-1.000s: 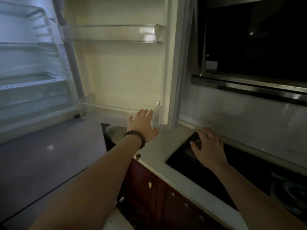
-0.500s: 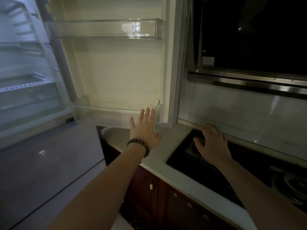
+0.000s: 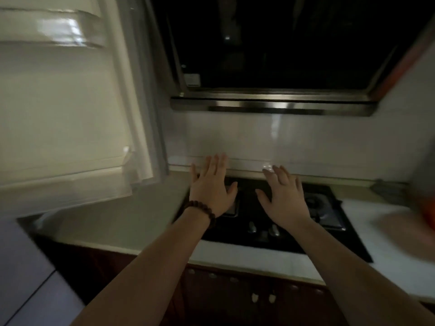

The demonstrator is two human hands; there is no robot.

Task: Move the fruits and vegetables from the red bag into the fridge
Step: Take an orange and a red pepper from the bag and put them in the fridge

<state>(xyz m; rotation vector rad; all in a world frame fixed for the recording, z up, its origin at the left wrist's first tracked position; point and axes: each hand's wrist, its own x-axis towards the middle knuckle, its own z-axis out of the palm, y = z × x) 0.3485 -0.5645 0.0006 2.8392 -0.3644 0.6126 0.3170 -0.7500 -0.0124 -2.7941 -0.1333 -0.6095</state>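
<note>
The open fridge door (image 3: pixel 61 109) fills the left, with clear door shelves high (image 3: pixel 47 27) and low (image 3: pixel 70 187). My left hand (image 3: pixel 211 187), with a bead bracelet on the wrist, hovers flat with straight fingers over the left edge of the black gas hob (image 3: pixel 277 220). My right hand (image 3: pixel 284 196) is spread over the hob beside it and holds nothing. A blurred red-orange shape (image 3: pixel 426 212), possibly the red bag, shows at the right edge. No fruit or vegetables can be made out.
A dark range hood (image 3: pixel 273 107) hangs above the hob against a white tiled wall. The pale counter (image 3: pixel 122 220) runs from the fridge to the right edge, with dark wooden cabinets (image 3: pixel 235 297) below. The frame is motion-blurred.
The view has swung right, away from the fridge interior and toward the hob. My left hand has left the lower door shelf and now hangs over the hob beside my right hand.
</note>
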